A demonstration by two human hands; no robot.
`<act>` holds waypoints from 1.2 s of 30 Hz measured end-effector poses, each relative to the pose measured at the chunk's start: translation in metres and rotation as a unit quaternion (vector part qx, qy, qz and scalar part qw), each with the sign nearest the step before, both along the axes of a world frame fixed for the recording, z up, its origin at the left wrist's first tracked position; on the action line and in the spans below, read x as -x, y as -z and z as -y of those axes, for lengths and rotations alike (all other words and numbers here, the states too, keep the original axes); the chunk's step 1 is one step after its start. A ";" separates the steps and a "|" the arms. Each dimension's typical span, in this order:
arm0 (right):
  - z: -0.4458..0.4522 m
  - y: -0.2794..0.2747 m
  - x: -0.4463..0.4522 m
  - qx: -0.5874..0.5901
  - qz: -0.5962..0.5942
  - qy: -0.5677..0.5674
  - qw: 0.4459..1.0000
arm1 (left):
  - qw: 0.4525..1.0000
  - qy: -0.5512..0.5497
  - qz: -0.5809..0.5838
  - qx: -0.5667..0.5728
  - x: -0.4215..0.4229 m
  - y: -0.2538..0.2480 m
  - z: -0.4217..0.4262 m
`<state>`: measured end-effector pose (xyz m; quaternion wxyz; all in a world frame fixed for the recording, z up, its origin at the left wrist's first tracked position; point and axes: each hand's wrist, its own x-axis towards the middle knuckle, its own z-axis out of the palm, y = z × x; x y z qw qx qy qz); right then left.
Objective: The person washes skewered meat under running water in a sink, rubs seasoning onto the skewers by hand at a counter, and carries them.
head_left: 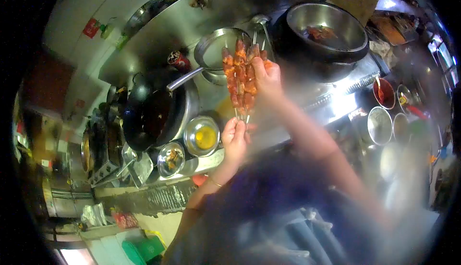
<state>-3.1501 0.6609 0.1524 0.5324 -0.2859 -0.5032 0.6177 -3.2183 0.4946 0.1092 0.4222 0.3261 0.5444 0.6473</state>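
Several meat skewers (238,80), coated in red-orange sauce, are held up together over the stove counter. My left hand (234,141) is closed around the lower ends of the sticks. Near the top of the bunch, my right hand (269,78) grips the meat, its thumb pressed against one piece. Stick tips poke out above the meat. Just behind the skewers is a round metal strainer or pan (222,41) with a long handle. A ladle (261,20) rests to its right.
At left sits a dark wok (149,116), with a bowl of yellow liquid (204,137) and a smaller bowl of bits (171,160) in front. A large metal pot (331,49) at upper right contains reddish food. A red can (178,61) stands behind; seasoning tubs (380,125) are at right.
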 end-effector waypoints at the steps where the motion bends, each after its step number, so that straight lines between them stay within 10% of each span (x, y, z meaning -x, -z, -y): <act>1: -0.005 0.008 -0.004 -0.041 0.066 0.020 0.997 | 1.000 -0.010 0.005 0.000 -0.002 -0.004 -0.001; 2: -0.015 0.020 -0.006 -0.024 0.158 0.003 0.987 | 1.000 -0.019 0.008 0.000 -0.003 -0.006 -0.001; 6: 0.027 0.001 0.007 0.225 -0.238 -0.213 0.921 | 1.000 -0.015 0.015 0.012 -0.002 -0.008 -0.003; 15: 0.025 0.025 0.001 -0.153 0.192 0.047 0.968 | 0.993 -0.089 0.061 -0.038 0.008 0.012 -0.019; 19: 0.040 0.004 0.000 0.122 -0.074 -0.150 0.978 | 0.996 -0.058 0.067 -0.011 0.006 0.000 -0.016; 20: 0.032 0.004 -0.005 0.162 -0.234 -0.337 0.897 | 0.997 -0.039 0.061 -0.007 0.007 0.002 -0.015; 23: 0.031 -0.006 -0.010 0.211 -0.246 -0.376 0.868 | 0.989 0.067 0.101 0.090 0.001 -0.013 -0.013; 28: 0.022 0.013 -0.007 0.065 0.007 -0.171 0.983 | 0.995 0.032 0.069 0.066 -0.001 -0.003 -0.015; 32: 0.025 0.023 -0.009 0.171 0.007 -0.141 0.975 | 0.997 -0.002 0.042 0.072 0.001 0.003 -0.016; 36: 0.050 0.034 -0.014 0.006 0.071 -0.282 0.957 | 0.996 -0.039 0.064 0.050 0.009 0.009 -0.022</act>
